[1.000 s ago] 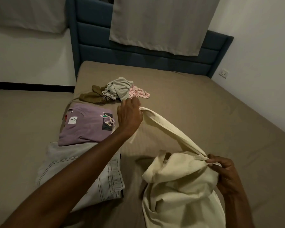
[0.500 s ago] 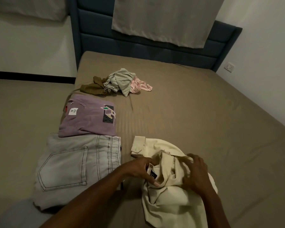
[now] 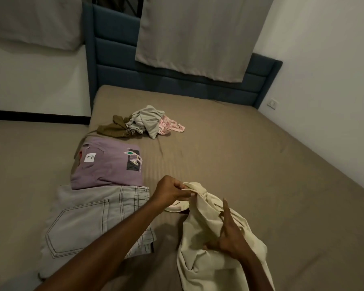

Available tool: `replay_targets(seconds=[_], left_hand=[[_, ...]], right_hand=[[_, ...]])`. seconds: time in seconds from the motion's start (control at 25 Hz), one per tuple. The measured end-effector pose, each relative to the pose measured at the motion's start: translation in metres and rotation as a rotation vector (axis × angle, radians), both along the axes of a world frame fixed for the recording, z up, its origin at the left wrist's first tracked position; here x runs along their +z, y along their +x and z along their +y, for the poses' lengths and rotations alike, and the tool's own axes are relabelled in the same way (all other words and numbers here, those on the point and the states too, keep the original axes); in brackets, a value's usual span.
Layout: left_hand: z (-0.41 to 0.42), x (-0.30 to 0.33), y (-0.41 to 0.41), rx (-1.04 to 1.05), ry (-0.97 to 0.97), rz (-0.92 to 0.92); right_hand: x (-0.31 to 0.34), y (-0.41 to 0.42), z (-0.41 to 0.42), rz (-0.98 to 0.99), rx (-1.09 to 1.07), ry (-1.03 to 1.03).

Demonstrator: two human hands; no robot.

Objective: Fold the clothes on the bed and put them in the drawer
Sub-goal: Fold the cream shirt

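A crumpled cream garment (image 3: 200,259) hangs in front of me over the near part of the bed (image 3: 250,164). My left hand (image 3: 170,191) pinches its upper edge. Lower down, my right hand (image 3: 229,236) holds a fold of the cloth, its index finger pointing up. Folded grey jeans (image 3: 88,223) lie flat at the near left, and a folded purple T-shirt (image 3: 107,164) sits just beyond them. Farther up the bed is a loose pile of unfolded clothes (image 3: 143,123): olive, grey and pink pieces.
A blue padded headboard (image 3: 118,57) stands at the far end, with a pale curtain (image 3: 198,34) hanging over it. A white wall with a socket (image 3: 272,103) runs along the right side. No drawer is in view.
One second ago the cream garment was stretched between my hands. It then dropped bunched on the bed, and now my left hand has lifted its upper edge while the right holds it lower down.
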State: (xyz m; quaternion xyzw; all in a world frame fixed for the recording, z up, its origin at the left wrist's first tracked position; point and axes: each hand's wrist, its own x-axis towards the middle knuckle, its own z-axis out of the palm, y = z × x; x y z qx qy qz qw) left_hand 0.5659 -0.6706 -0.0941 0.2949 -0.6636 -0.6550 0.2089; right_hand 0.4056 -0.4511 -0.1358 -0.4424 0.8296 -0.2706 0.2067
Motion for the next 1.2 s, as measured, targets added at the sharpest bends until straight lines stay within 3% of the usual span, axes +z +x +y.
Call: replay_targets(seconds=[0.16, 0.24, 0.32, 0.48, 0.56, 0.68, 0.84, 1.0, 1.2], left_hand=[[0.008, 0.036, -0.003, 0.179, -0.309, 0.006], [0.007, 0.048, -0.001, 0.145, -0.267, 0.081], [0.011, 0.050, 0.004, 0.058, -0.096, 0.113], [0.050, 0.023, 0.019, -0.116, 0.100, -0.194], [0.065, 0.000, 0.025, -0.218, 0.146, -0.152], [0.074, 0.016, 0.025, -0.320, 0.032, -0.056], [0.056, 0.061, 0.019, -0.248, -0.035, 0.076], [0.053, 0.102, 0.008, -0.470, -0.276, -0.018], [0.069, 0.139, 0.008, -0.238, -0.204, 0.277]], right_hand=[[0.033, 0.021, 0.001, -0.106, -0.234, -0.429], [0.085, 0.019, -0.001, -0.123, -0.213, -0.526], [0.144, 0.016, -0.003, -0.042, -0.077, -0.547], [0.219, 0.007, -0.013, 0.054, 0.086, -0.415], [0.242, 0.016, -0.017, 0.047, 0.140, -0.373], [0.268, 0.030, -0.015, 0.020, 0.136, -0.433], [0.289, 0.030, -0.002, -0.097, -0.015, -0.583], [0.327, 0.025, 0.016, -0.132, -0.098, -0.716], [0.369, 0.018, 0.035, -0.144, -0.194, -0.835]])
